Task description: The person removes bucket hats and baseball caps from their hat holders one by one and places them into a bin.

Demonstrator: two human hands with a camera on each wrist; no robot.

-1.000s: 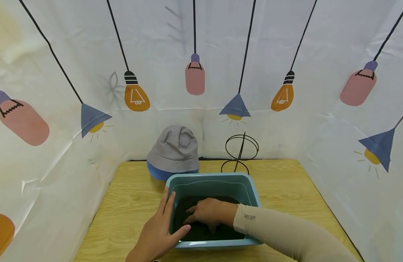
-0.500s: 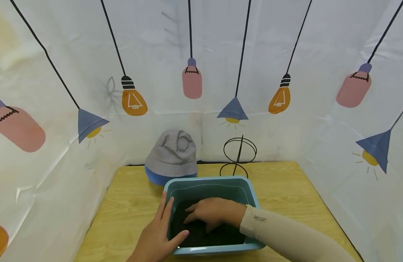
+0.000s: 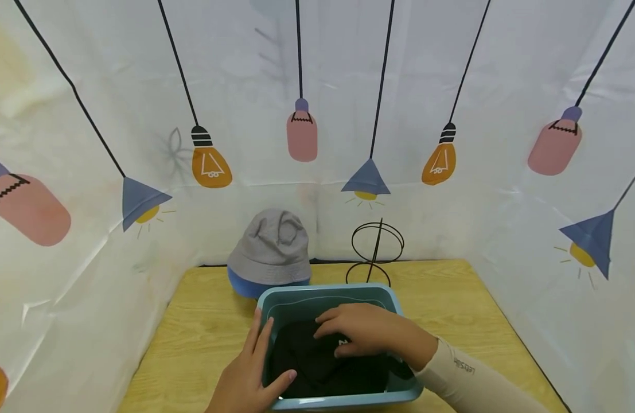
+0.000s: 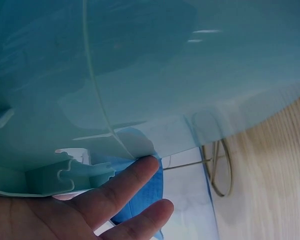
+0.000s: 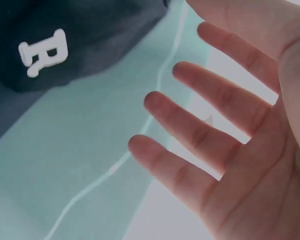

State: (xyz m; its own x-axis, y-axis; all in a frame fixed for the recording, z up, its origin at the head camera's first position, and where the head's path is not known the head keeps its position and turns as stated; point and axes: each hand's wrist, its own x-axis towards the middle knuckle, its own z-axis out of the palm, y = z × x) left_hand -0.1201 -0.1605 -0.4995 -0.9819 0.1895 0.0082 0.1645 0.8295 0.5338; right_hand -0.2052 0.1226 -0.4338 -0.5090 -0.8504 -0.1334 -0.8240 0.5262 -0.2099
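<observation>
Across the lower middle of the scene, the wooden table [image 3: 441, 310] carries everything. A blue-green tub [image 3: 307, 308] sits on its near half; a shove there could send it far enough to knock what is behind it. Beyond its far left corner sits a grey hat [image 3: 269, 246] over something blue [image 3: 245, 285], close enough to be bumped; whether they touch the tub cannot be told. Near the far right corner stands a wire stand [image 3: 376, 246], thin and probably easy to topple if the tub hits it.

Inside the tub, spread over its floor, lies black cloth [image 3: 317, 361], likely headwear. Its folds are dark and hard to tell apart, so a pinch there could catch the wrong layer, or two at once.

The left hand [image 3: 247, 367] rests on the tub's left rim with straight fingers, its grip closed round nothing; too much weight there might tilt or drag the tub. The right hand [image 3: 363, 327] is over the tub's right part, its grip slack, fingers spread and holding nothing. A low sweep from it could crease the cloth or scrape its small white letter [image 5: 43, 54].
</observation>
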